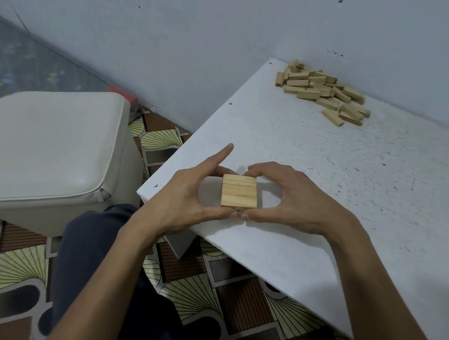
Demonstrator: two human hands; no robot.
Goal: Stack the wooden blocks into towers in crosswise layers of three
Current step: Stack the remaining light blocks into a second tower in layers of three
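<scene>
Left hand and right hand are pinching the stack square, near left edge of table; uneven pressure could be skewing layers or pushing it off.

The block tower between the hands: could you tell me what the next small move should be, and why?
Probably release the block tower and send the right hand to the loose block pile by the wall. It and the left hand pinch the tower, whose top layer looks flush, so squaring seems done.
</scene>
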